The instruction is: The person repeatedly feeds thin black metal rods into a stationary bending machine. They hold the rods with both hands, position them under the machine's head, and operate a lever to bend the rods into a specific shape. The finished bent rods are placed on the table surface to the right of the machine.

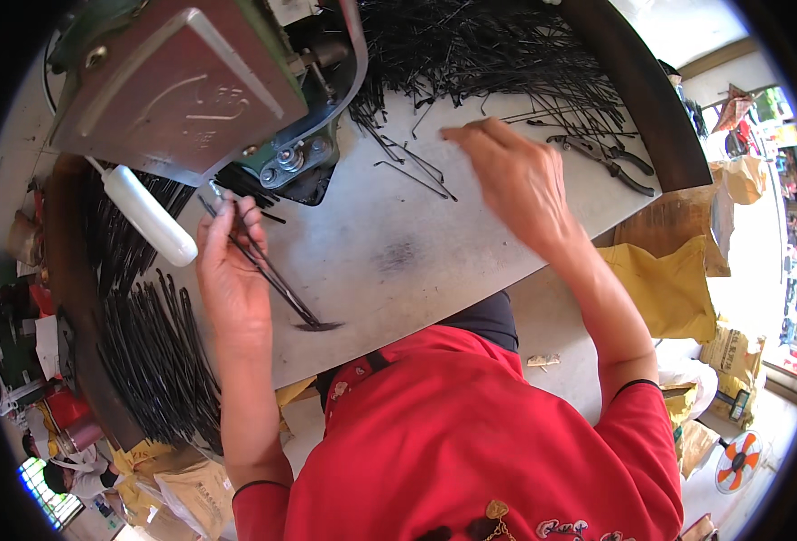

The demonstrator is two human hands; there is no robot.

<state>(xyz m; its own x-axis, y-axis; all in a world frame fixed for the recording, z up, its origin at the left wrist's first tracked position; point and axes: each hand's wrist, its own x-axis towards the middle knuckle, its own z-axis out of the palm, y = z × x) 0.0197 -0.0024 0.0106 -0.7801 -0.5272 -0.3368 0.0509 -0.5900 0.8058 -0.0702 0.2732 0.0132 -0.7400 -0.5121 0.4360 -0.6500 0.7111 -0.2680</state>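
My left hand (234, 261) is raised under the head of a red-and-green machine (182, 99), fingers closed round thin black rods (281, 287). The rods slant down toward me, and their lower end is blurred. Their upper end meets a small metal part at the machine. Over the far side of the metal table (389, 252), my right hand (517, 185) is bent with its fingers drawn together. Whatever is at its fingertips, if anything, cannot be made out. A few loose black hooked rods (416, 171) lie just left of it.
A large heap of black rods (480, 54) covers the table's far side. Pliers (610, 162) lie at the right, by the dark raised rim (655, 99). Bundled black rods (160, 361) line the left edge. A white cylindrical handle (151, 216) hangs beside my left hand.
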